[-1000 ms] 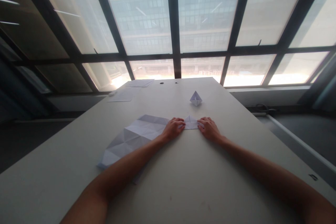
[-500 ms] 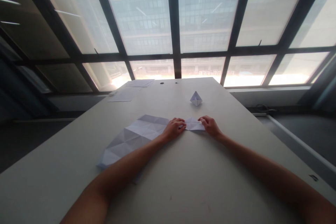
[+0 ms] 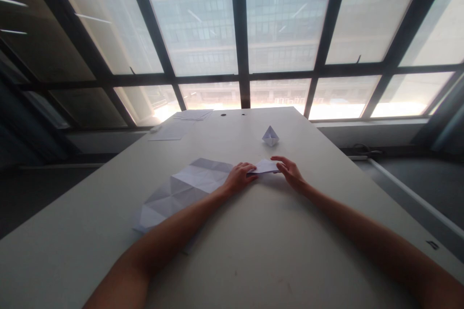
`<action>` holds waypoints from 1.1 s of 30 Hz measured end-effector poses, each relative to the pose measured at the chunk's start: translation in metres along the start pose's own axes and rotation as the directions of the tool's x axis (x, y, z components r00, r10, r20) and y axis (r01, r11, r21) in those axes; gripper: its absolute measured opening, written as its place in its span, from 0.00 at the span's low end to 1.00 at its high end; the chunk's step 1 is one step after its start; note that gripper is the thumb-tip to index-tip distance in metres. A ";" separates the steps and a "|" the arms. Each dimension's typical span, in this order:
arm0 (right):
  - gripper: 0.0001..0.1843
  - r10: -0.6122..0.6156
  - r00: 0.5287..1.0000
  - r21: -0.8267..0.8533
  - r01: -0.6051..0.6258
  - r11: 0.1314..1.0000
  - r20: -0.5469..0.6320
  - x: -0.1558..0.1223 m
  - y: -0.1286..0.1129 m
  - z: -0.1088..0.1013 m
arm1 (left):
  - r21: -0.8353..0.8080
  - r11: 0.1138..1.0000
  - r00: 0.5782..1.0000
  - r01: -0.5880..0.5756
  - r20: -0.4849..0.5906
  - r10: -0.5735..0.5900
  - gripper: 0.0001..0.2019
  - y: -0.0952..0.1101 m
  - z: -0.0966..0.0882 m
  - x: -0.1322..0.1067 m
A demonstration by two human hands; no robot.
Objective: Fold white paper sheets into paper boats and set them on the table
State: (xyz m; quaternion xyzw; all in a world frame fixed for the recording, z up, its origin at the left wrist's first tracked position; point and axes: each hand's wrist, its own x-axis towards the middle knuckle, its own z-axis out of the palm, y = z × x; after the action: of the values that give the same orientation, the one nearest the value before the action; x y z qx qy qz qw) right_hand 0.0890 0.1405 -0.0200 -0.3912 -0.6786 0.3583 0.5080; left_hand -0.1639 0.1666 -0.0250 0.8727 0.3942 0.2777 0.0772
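A small folded piece of white paper point(image 3: 266, 166) spans the space between my two hands, its near edge raised a little off the table. My left hand point(image 3: 240, 176) pinches its left end between thumb and fingers. At the right end, my right hand point(image 3: 289, 172) has its thumb against the paper's edge, with the index finger stretched over the far side. A large creased sheet of paper point(image 3: 192, 178) lies beside and partly under my left forearm. Beyond my hands stands a folded paper boat point(image 3: 270, 136) with a pointed peak.
Flat white sheets point(image 3: 170, 130) lie at the table's far left, with more sheets point(image 3: 194, 114) behind them. The white table point(image 3: 253, 251) reaches toward large windows. A dark round hole point(image 3: 224, 115) sits near its far edge. A small dark object point(image 3: 432, 245) is at the right edge.
The folded paper has tilted, its near edge lifting from the table. My right hand's fingers have opened and stretched out along its far side. My left hand stays almost in place.
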 end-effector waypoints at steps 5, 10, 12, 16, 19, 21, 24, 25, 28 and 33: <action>0.25 -0.069 0.993 -0.150 0.054 0.987 -0.094 0.004 0.014 0.002 | -0.009 0.999 0.999 0.033 -0.008 -0.033 0.15 0.001 -0.001 0.000; 0.23 -0.134 0.990 -0.114 0.129 0.985 -0.046 0.002 0.017 0.004 | 0.009 0.999 0.999 0.035 -0.022 -0.035 0.17 0.006 -0.003 -0.001; 0.23 -0.157 0.987 -0.084 0.154 0.985 -0.039 0.001 0.015 0.006 | 0.032 0.999 0.999 0.033 -0.026 -0.032 0.16 0.009 -0.004 -0.002; 0.33 -0.108 0.987 0.050 0.114 0.992 -0.115 0.002 0.013 0.012 | 0.077 0.995 0.996 0.067 -0.061 -0.063 0.17 0.014 -0.005 -0.001; 0.41 -0.014 0.984 0.108 0.033 0.994 -0.176 0.003 0.013 0.018 | 0.060 0.996 0.992 0.071 -0.108 -0.064 0.23 0.016 -0.005 0.001; 0.43 0.044 0.985 0.076 -0.032 0.997 -0.169 0.002 0.014 0.023 | 0.023 0.998 0.989 0.066 -0.135 -0.062 0.23 0.019 -0.006 0.002; 0.43 0.085 0.992 0.000 -0.086 0.996 -0.098 0.001 0.015 0.030 | -0.089 0.995 0.991 0.042 -0.126 -0.053 0.17 0.024 -0.007 0.003; 0.41 0.081 0.994 -0.016 -0.082 0.996 -0.074 0.000 0.014 0.032 | -0.146 0.989 0.993 0.031 -0.110 -0.047 0.14 0.026 -0.007 0.003; 0.30 0.042 0.999 -0.036 -0.044 0.998 -0.029 0.000 0.011 0.034 | -0.305 0.952 0.996 0.036 -0.070 -0.060 0.17 0.028 -0.005 0.002; 0.13 -0.018 0.997 -0.144 0.008 0.990 -0.069 0.000 0.008 0.030 | -0.339 0.933 0.981 0.120 -0.102 -0.163 0.25 0.022 0.001 0.003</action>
State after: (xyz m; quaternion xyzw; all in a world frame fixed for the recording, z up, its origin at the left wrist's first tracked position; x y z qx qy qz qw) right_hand 0.0617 0.1419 -0.0340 -0.4349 -0.6869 0.2912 0.5043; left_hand -0.1473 0.1535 -0.0168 0.7968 0.4078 0.3895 0.2170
